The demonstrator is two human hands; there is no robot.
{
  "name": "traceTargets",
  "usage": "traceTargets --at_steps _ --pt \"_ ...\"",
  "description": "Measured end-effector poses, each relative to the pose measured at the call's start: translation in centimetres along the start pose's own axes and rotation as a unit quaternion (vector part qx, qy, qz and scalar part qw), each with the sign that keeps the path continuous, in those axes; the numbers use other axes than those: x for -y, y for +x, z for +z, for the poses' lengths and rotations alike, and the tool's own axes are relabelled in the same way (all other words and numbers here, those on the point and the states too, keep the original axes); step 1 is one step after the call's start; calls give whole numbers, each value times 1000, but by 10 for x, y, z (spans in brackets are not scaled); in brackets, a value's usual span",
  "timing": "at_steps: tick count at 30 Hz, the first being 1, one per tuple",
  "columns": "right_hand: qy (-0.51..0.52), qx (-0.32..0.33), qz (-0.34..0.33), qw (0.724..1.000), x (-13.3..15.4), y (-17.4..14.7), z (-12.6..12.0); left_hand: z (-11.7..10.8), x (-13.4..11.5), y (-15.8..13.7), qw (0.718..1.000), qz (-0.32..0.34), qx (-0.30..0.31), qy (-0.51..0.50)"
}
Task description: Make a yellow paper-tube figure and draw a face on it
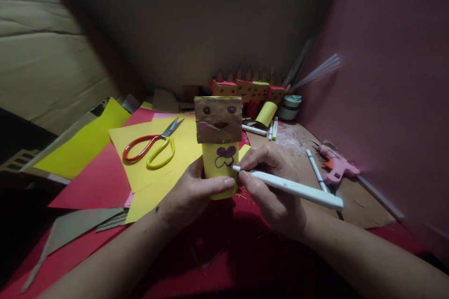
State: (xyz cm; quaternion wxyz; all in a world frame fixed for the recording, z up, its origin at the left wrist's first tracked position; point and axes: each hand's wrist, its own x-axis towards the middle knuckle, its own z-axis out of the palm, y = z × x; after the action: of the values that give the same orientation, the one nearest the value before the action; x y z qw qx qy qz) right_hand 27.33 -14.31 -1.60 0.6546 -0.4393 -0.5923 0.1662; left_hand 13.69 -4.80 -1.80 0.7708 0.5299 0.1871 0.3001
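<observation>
A paper puppet (pixel 218 124) with a brown cardboard face and a yellow paper tube body stands upright in my left hand (pixel 192 187), whose thumb presses across the lower front. On the yellow body is a purple bow-like drawing (pixel 225 156), its upper lobes filled in and its lower ones only outlined. My right hand (pixel 270 182) grips a white marker (pixel 298 188), with the tip at the right edge of the drawing. To the left, scissors (pixel 154 145) with one red and one yellow handle lie on yellow paper (pixel 143 191).
Several similar cardboard-faced figures (pixel 247 89) stand at the back. Beside them are a yellow paper roll (pixel 266 114) and a grey-green jar (pixel 290 106). Rightward lie a blue-striped marker (pixel 316 170) and a pink glue gun (pixel 336 163). Red paper (pixel 94 177) and cardboard pieces (pixel 77 229) cover the left side.
</observation>
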Motion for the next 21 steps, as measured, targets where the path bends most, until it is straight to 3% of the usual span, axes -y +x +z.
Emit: traceTargets --at_steps 21 --pt "3 -45 2 999 -2 -2 1 2 0 -2 1000 -7 -5 -9"
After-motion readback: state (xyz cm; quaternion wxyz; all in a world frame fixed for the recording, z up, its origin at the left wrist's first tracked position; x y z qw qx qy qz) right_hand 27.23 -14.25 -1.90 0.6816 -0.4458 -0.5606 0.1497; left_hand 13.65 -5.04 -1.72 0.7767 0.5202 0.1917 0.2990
